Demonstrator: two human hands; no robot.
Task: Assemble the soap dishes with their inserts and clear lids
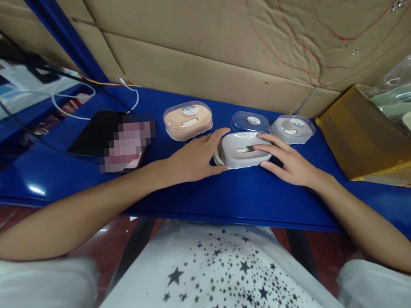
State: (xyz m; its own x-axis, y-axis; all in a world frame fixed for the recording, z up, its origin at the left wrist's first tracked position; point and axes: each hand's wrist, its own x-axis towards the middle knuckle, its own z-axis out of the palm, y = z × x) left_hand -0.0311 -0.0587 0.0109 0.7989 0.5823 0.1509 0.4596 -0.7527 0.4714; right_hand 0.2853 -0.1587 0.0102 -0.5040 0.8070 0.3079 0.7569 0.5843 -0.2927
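A white oval plastic box (246, 159) sits on the blue tabletop, with a small pale strip (242, 149) in its recessed top. My left hand (198, 158) curves around its left end, thumb and finger apart on either side. A cream-coloured edge (218, 154) shows inside that hand; what it belongs to is mostly hidden. My right hand (287, 161) spans the right end, one fingertip over the recess and the thumb at the near side. Just behind lies a clear oval lid (242, 122) with a round sticker. A white box (289, 132) and a peach box (185, 122), both under clear covers, stand nearby.
A phone (128, 143), its screen blurred out, leans on a black object (95, 129) at left, near cables. An open cardboard carton (353, 133) with green and white plastic pieces (404, 105) stands right. A cardboard wall (190, 51) backs the blue table (209, 201).
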